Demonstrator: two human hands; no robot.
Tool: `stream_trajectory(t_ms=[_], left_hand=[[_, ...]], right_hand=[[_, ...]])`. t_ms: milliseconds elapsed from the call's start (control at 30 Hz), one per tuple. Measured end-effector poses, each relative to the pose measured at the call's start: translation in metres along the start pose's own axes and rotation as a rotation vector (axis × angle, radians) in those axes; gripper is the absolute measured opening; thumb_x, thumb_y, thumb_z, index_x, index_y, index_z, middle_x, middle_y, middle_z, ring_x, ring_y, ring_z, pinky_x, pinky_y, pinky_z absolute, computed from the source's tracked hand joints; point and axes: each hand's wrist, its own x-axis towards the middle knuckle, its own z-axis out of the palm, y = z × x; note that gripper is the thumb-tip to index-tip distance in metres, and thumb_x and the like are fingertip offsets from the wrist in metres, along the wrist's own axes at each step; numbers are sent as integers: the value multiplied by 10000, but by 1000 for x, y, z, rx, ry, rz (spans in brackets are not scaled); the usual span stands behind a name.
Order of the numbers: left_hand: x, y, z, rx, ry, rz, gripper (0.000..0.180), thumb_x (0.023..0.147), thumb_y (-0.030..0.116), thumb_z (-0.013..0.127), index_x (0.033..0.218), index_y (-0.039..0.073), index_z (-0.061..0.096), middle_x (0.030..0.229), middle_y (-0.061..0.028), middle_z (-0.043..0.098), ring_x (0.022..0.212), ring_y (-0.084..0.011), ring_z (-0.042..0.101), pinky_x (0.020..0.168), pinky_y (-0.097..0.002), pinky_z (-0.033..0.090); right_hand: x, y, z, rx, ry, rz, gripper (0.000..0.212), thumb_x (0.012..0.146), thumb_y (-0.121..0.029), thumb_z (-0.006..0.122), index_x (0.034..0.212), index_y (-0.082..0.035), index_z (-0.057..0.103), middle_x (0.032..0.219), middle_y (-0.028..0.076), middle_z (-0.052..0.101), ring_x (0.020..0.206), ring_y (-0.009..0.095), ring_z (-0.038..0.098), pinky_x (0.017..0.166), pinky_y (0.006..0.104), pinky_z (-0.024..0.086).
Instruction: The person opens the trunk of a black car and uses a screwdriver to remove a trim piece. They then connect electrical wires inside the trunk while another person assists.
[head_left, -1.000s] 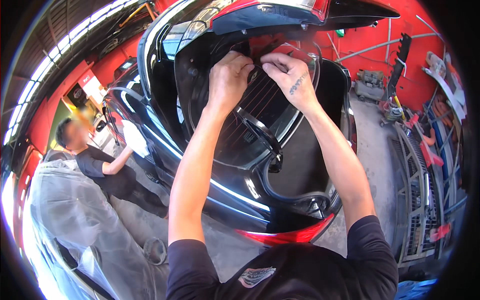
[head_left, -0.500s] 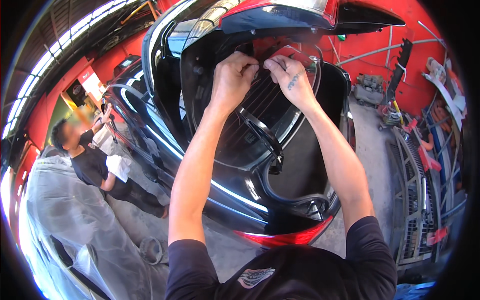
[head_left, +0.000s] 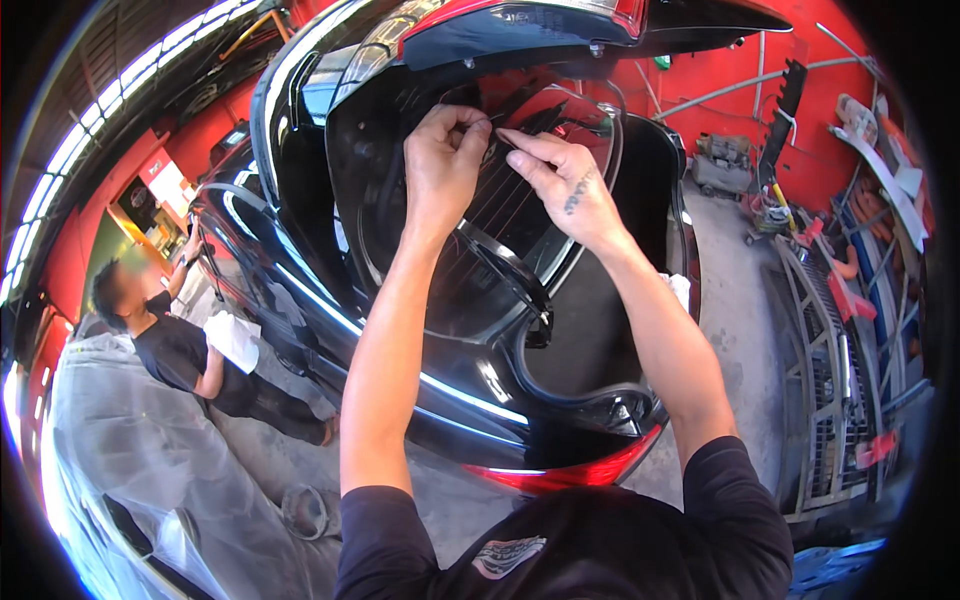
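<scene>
In front of me is a black car with its trunk lid [head_left: 350,190] raised. My left hand [head_left: 442,160] is up at the lid's underside, thumb and fingertips pinched together; whatever lies between them is too small to make out. Close on its right, my right hand [head_left: 565,185] has its index finger stretched out and its thumb apart, with nothing visible between them. Behind and below the hands shows the rear window [head_left: 500,215] with its fine lines. A black curved hinge arm [head_left: 510,268] runs down toward the trunk opening [head_left: 585,340].
A red tail light [head_left: 570,470] sits at the car's near corner. To the left stands a person [head_left: 180,350] with a white cloth, beside a plastic-covered vehicle [head_left: 150,430]. Metal racks with parts [head_left: 825,370] and a grey machine [head_left: 722,165] are on the right.
My right hand's thumb and index finger have come apart from their pinch. The left hand stays pinched. The view has shifted slightly, and the person at left has lowered a raised arm a little.
</scene>
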Motion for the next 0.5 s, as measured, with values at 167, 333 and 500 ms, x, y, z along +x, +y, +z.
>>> stream_trajectory(t_ms=[167,333,500], left_hand=[[-5,5,-3,-112,-21,-87,159,980,106,690,1058,-32,704,691,-1,628,554,-39,516,499,-216,385],[-5,8,-6,-121,-34,-67,107,980,38,676,1050,-43,685,709,14,625,591,-24,529,523,-210,407],[-5,5,-7,-159,-26,-72,107,986,41,666,1048,-45,683,714,13,624,605,-23,527,520,-208,400]], right_hand=[[2,-3,20,62,141,-63,356,1006,-127,666,1324,34,666,890,59,606,856,130,584,830,265,474],[5,-2,32,240,186,12,398,988,-113,697,1358,25,645,992,42,678,919,92,597,868,247,480],[10,1,36,284,176,4,426,988,-112,706,1391,1,628,983,5,686,904,64,587,844,242,487]])
